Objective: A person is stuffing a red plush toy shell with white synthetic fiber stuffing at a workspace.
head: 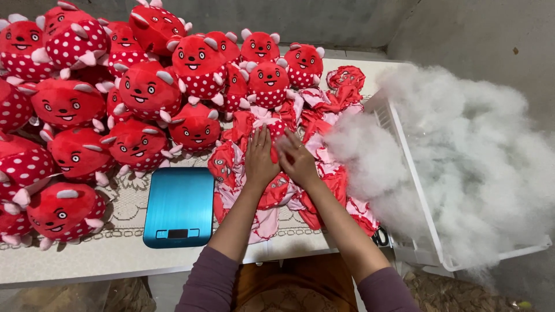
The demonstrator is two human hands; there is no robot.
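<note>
Both hands are down on the heap of flat, unstuffed red plush skins (277,173) in the middle of the desk (115,254), so my read is this is the pick-one-out step, sorting through the pile for a single skin. The left hand (260,159) lies flat with fingers straight and together, not gripping anything. The right hand (296,159) is a bit blurred; its fingers look loosely curled on the fabric, but I can't tell if it has actually pinched a piece.

Getting one loose probably needs peeling it off the tangle.

Counts: roughly twenty stuffed red spotted plush toys (144,89) piled at left, one blue kitchen scale (179,205), one white crate (416,173) overflowing with white stuffing fluff (474,156). The skins are too jumbled to count.
</note>
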